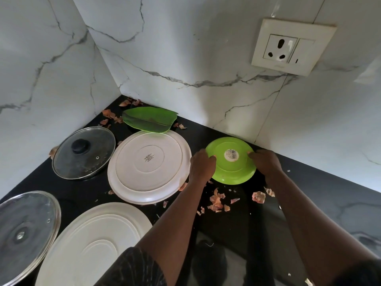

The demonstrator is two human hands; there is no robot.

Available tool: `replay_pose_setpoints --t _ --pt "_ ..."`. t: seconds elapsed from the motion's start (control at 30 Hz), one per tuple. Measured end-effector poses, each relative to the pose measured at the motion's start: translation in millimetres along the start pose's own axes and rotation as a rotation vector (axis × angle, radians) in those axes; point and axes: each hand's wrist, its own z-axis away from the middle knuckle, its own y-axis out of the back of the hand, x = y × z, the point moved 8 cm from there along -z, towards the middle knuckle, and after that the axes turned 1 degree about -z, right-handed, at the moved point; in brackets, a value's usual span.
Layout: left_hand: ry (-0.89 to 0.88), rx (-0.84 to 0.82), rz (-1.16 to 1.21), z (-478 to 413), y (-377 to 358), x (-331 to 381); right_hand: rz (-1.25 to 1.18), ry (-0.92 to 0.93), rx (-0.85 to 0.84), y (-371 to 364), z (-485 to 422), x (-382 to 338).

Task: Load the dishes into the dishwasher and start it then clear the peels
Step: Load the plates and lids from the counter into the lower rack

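Grip is two-handed: left hand (pixel 203 166) and right hand (pixel 266 164) curl over opposite edges of the green plate (pixel 231 162), which sits face down between them with a sticker on its base. It is round, so it has no long axis, and both hands are equally near. It looks like glossy, light plastic; I cannot tell whether it has left the black counter (pixel 305 182). Papery pinkish peels (pixel 216 201) lie scattered just behind the wrists. A smooth white plate (pixel 148 168), also upturned, lies just left of the left hand. No dishwasher shows.
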Motion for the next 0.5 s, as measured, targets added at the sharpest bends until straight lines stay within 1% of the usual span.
replay_pose_setpoints --t 0.07,0.13,0.23,0.3,0.4,0.5 --pt "0.013 -0.010 0.037 0 0 -3 -0.087 -0.005 -0.011 -1 1 1" --pt "0.014 -0.019 0.068 3 1 -5 -0.231 -0.038 -0.050 -3 1 7" --pt "0.009 -0.049 0.095 7 2 -7 -0.457 -0.095 -0.176 -9 10 8" --pt "0.001 -0.073 0.117 11 3 -8 -0.556 -0.073 -0.249 -10 18 2" --pt "-0.017 -0.077 0.156 14 9 -8 -0.578 0.006 -0.298 -6 33 -13" --pt "-0.027 -0.102 0.215 17 19 -8 -0.500 0.101 -0.327 -1 50 -30"
